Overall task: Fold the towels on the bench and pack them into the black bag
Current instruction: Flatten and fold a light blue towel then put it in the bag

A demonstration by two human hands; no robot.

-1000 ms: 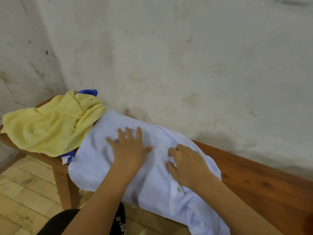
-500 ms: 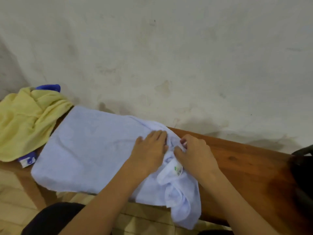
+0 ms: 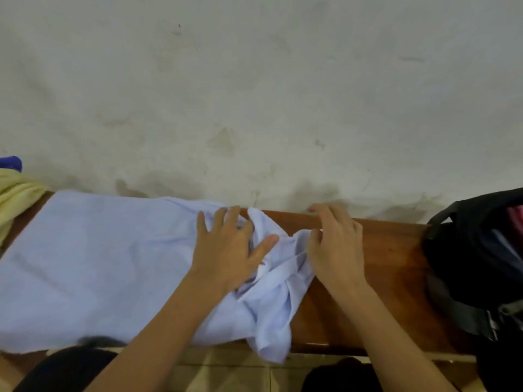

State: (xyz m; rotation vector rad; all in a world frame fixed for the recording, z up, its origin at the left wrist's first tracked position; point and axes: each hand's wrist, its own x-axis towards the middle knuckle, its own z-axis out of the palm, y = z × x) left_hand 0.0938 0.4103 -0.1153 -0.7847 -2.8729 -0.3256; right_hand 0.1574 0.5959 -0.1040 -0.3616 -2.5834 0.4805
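The surface point(image 3: 373, 281) was a brown wooden bench that ran under both hands, along the foot of a stained pale wall point(image 3: 254, 80).

A pale blue towel point(image 3: 93, 264) covered the surface from the left hand point(image 3: 226, 250) out to the left, mostly flat, its near edge hanging over the front. That hand lay palm down on the towel's right part with fingers spread and straight, pressing the cloth and gripping nothing. Between the two hands the towel was bunched into folds, a small white tag showed by the left thumb, and a loose end drooped off the front edge below them.

The right hand point(image 3: 335, 247) sat at the towel's bunched right end, fingers loosely bent, with the thumb and a fingertip at a raised edge of cloth. Whether it actually pinched that edge could not be told.

Well to the right of the right hand stood a black bag point(image 3: 467, 258) on the surface, its top open, with something pink and something dark visible inside; what these were could not be made out.

Far to the left of the left hand, at the frame's edge, lay a crumpled yellow towel point(image 3: 14, 196) with a bit of blue cloth point(image 3: 11, 163) behind it.
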